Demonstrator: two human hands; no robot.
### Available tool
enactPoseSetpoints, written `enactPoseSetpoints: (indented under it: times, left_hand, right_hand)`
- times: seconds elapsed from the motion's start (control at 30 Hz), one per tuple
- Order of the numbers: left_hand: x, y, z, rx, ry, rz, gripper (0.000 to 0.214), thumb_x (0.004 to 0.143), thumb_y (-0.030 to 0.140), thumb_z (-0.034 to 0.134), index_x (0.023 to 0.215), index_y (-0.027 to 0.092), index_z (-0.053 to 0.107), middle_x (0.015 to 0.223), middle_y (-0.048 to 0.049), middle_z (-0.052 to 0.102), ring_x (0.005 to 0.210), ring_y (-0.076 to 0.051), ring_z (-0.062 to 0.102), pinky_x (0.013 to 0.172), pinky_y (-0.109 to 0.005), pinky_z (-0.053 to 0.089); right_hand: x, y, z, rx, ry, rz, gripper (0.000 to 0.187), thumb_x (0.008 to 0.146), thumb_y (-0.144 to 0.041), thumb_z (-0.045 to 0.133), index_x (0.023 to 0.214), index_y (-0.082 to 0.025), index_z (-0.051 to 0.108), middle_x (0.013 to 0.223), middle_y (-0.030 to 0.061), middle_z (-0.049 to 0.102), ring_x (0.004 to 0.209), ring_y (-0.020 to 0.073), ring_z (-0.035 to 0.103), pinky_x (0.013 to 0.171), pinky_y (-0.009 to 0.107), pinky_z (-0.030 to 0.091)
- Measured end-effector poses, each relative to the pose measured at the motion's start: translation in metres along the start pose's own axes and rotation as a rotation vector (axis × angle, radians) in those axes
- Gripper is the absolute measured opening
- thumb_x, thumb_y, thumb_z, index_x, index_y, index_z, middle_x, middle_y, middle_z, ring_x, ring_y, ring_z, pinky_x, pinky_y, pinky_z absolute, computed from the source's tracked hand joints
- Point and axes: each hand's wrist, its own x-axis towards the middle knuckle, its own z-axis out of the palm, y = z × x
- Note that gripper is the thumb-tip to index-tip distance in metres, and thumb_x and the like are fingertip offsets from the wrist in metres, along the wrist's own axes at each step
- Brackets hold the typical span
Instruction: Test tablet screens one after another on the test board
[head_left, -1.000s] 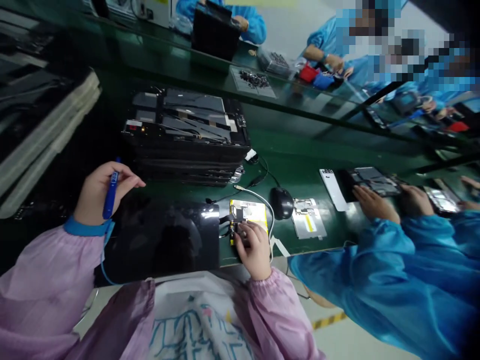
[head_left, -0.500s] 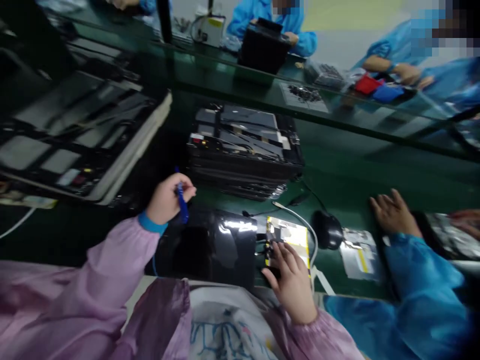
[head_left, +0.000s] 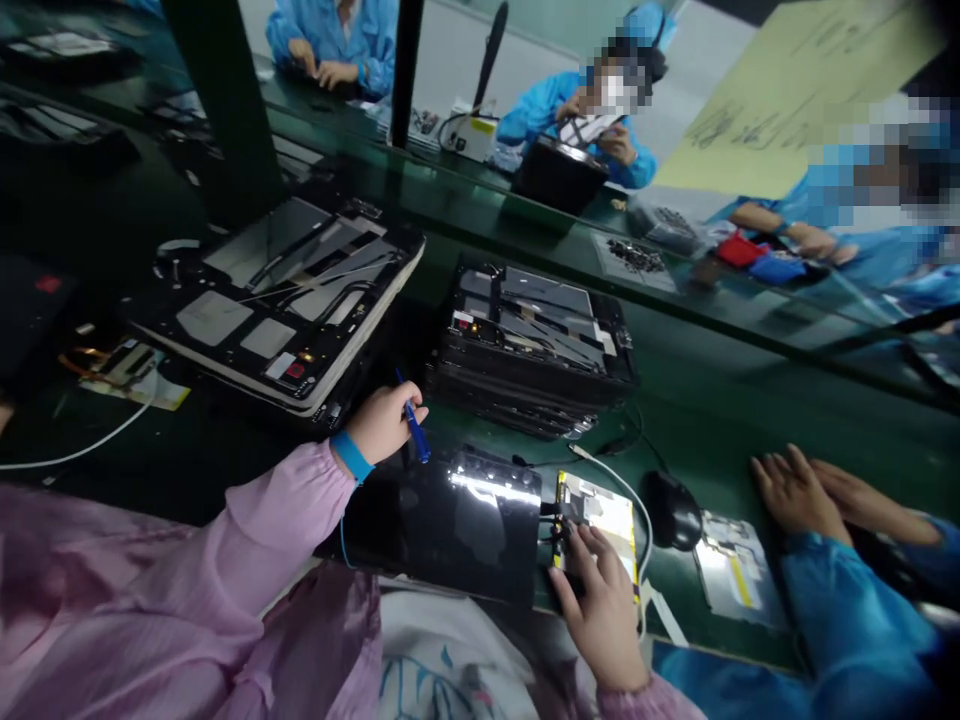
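My left hand (head_left: 381, 425), with a blue band at its wrist, grips a slim blue pen (head_left: 417, 438), tip pointing down. It hovers over the upper left part of a glossy black screen panel (head_left: 450, 540) lying flat before me. My right hand (head_left: 606, 612) lies with fingers spread on the lower part of a silvery flat battery pack (head_left: 611, 510) with yellow edges. Short dark leads join this pack to the panel's right side. A white cable (head_left: 628, 487) curves around the pack's right edge.
A stack of opened tablets (head_left: 536, 345) stands behind the panel, and larger tablet units (head_left: 277, 310) are piled to the left. A black mouse (head_left: 673, 510) and another silvery pack (head_left: 739, 570) lie right, near a co-worker's hand (head_left: 802, 495). Several people sit beyond the glass shelf.
The view has swung up and left, so the bench appears lower and further right. My hands keep their grip and place. A person across now holds a pale object up over a black box.
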Motion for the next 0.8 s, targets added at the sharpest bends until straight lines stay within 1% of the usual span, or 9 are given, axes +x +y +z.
enactPoseSetpoints:
  times: [0.13, 0.2, 0.3, 0.4, 0.63, 0.8]
  left_hand:
    - [-0.004, 0.007, -0.007, 0.139, -0.113, -0.010, 0.005, 0.083, 0.025, 0.053, 0.086, 0.021, 0.054, 0.077, -0.0056, 0.065, 0.073, -0.023, 0.063, 0.066, -0.031, 0.043]
    - [-0.004, 0.009, -0.009, 0.191, -0.145, -0.022, 0.008, 0.084, 0.028, 0.051, 0.087, 0.021, 0.054, 0.078, -0.0066, 0.066, 0.075, -0.025, 0.065, 0.066, -0.032, 0.043]
    - [0.000, 0.005, -0.011, 0.230, -0.120, -0.027, 0.014, 0.082, 0.034, 0.051, 0.088, 0.022, 0.054, 0.075, -0.0064, 0.066, 0.073, -0.026, 0.065, 0.063, -0.032, 0.043]
    - [0.004, 0.001, -0.009, 0.229, -0.075, -0.013, 0.017, 0.081, 0.038, 0.051, 0.087, 0.022, 0.054, 0.074, -0.0051, 0.065, 0.069, -0.025, 0.063, 0.061, -0.031, 0.041]
    - [-0.002, 0.007, -0.011, 0.129, -0.049, -0.004, 0.008, 0.079, 0.029, 0.055, 0.081, 0.022, 0.051, 0.071, -0.0023, 0.060, 0.069, -0.020, 0.059, 0.066, -0.030, 0.042]
    - [-0.006, 0.008, -0.011, -0.023, -0.019, -0.037, 0.007, 0.079, 0.025, 0.056, 0.080, 0.021, 0.050, 0.068, -0.0002, 0.057, 0.066, -0.018, 0.057, 0.065, -0.029, 0.042]
  right_hand:
    - [0.003, 0.000, 0.002, 0.036, -0.011, 0.092, 0.048, 0.093, -0.043, 0.042, 0.138, -0.028, 0.039, 0.119, 0.0131, 0.051, 0.115, 0.0358, 0.050, 0.088, 0.058, 0.047]
    - [0.005, -0.001, 0.002, 0.034, 0.007, 0.141, 0.047, 0.093, -0.042, 0.044, 0.137, -0.027, 0.041, 0.121, 0.0127, 0.052, 0.116, 0.0337, 0.050, 0.090, 0.055, 0.047]
    - [0.010, -0.001, 0.002, 0.030, 0.047, 0.169, 0.044, 0.092, -0.041, 0.047, 0.133, -0.024, 0.045, 0.121, 0.0131, 0.055, 0.117, 0.0311, 0.051, 0.092, 0.053, 0.048]
    - [0.013, 0.001, 0.002, 0.021, 0.038, 0.160, 0.041, 0.092, -0.039, 0.048, 0.129, -0.023, 0.051, 0.120, 0.0133, 0.057, 0.117, 0.0297, 0.052, 0.092, 0.051, 0.048]
    - [0.006, 0.004, 0.005, 0.063, 0.064, 0.145, 0.039, 0.091, -0.041, 0.048, 0.126, -0.024, 0.055, 0.117, 0.0123, 0.058, 0.113, 0.0299, 0.054, 0.090, 0.052, 0.049]
    - [0.004, 0.000, 0.007, 0.070, 0.073, 0.130, 0.040, 0.091, -0.044, 0.046, 0.124, -0.023, 0.055, 0.114, 0.0121, 0.058, 0.110, 0.0308, 0.055, 0.087, 0.053, 0.049]
